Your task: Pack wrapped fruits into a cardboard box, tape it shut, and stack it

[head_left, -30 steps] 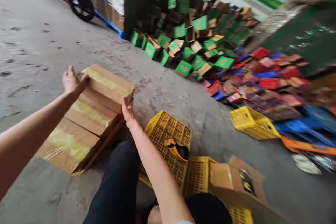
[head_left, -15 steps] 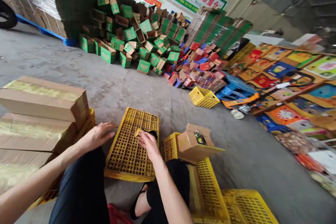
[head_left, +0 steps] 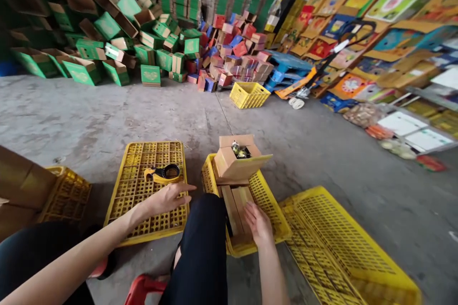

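Observation:
My left hand [head_left: 172, 198] reaches over the right edge of an upside-down yellow crate [head_left: 123, 209], fingers stretched out and nothing in them. Just beyond it, a yellow-and-black tape dispenser [head_left: 154, 175] lies on the crate's gridded bottom. My right hand [head_left: 258, 223] is inside another yellow crate [head_left: 282, 233], fingers extended along the right side of flat brown cardboard boxes [head_left: 234, 209]; whether it presses on them I cannot tell. An open carton [head_left: 232, 167] rests at that crate's far end, with dark and yellowish contents [head_left: 240, 151] showing.
Stacked cartons [head_left: 25, 186] stand at left by a yellow crate [head_left: 67, 195]. A long yellow crate [head_left: 358, 248] lies at right. Ahead are another yellow crate [head_left: 249, 96], heaped green boxes [head_left: 86, 71], red boxes [head_left: 232, 62] and an orange pallet jack [head_left: 298, 83].
The view has swung right. My right hand has left the tape dispenser, which now lies on the upturned crate, and moved to the boxes; my left hand has come across rightward.

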Available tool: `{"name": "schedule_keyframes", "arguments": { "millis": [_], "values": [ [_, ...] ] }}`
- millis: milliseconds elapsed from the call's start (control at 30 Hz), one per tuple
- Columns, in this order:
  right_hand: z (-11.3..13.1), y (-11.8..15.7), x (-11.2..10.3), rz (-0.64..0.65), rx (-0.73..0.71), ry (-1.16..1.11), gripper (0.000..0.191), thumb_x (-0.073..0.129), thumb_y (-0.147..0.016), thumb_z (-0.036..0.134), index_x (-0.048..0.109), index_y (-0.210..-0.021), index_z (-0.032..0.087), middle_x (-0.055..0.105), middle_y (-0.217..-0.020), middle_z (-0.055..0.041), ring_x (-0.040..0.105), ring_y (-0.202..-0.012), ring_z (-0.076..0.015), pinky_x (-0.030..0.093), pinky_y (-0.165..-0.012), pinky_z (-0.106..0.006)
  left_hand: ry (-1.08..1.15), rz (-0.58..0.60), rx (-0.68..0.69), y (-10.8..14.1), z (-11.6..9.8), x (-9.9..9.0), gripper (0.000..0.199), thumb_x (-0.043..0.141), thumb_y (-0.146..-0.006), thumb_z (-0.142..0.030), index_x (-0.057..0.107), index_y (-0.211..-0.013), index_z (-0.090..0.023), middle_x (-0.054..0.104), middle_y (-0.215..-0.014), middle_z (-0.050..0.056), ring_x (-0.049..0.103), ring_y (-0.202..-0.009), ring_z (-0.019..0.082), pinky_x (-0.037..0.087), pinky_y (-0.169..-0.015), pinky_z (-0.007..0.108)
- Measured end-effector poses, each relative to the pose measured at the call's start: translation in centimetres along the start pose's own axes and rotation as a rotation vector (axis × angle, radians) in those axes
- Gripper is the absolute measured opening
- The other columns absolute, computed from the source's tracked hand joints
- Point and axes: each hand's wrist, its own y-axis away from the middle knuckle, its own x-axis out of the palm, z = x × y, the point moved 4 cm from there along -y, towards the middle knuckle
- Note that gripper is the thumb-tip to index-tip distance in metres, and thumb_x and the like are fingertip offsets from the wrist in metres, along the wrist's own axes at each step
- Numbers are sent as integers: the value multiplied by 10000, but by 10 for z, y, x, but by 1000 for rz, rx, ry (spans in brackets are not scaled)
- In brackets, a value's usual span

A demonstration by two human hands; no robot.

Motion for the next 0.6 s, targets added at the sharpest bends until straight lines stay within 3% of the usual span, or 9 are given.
{"name": "schedule_keyframes", "arguments": {
  "millis": [100,200,333,433,500,600],
  "values": [
    [-13,-19,-33,-67,48,-25,321,807,-703,500,780,-900,248,781,-1209,-141,702,-1224,-339,562,-1028,-478,75,47,0,-48,-14,35,488,639,-909,-436,708,-1348,-233,724,-1337,81,678,-1238,299,512,-1093,387],
    [-11,-42,-48,-84,40,-51,345,811,-695,507,781,-925,252,779,-1216,-126,707,-1208,-331,580,-980,-457,189,76,-31,-99,-19,68,585,640,-894,-453,655,-1409,-174,710,-1355,117,697,-1194,310,545,-1041,399],
    [-18,-74,-50,-1,-6,276,315,711,-791,538,769,-929,260,785,-1165,-107,730,-1127,-297,596,-829,-392,206,52,-129,-153,-12,111,582,683,-862,-437,677,-1374,-162,717,-1336,126,676,-1217,324,521,-1080,418],
    [-53,-82,-44,97,48,556,191,783,-736,363,704,-628,227,772,-773,-98,747,-905,-297,542,-710,-364,256,65,-195,-176,-2,153,555,709,-852,-392,689,-1352,-151,725,-1315,135,671,-1224,328,515,-1091,419],
    [-83,-77,-38,192,85,687,348,820,-658,217,560,-428,226,650,-528,-52,718,-760,-269,497,-670,-343,231,95,-264,-185,8,180,539,719,-851,-359,691,-1347,-150,734,-1290,141,684,-1201,331,524,-1079,428],
    [-121,-63,-32,343,115,857,370,838,-613,159,538,-403,210,563,-438,-4,660,-627,-220,474,-645,-311,74,175,-359,-192,22,206,515,693,-872,-325,676,-1368,-189,759,-1235,107,696,-1187,307,537,-1061,411]
  ]
}}
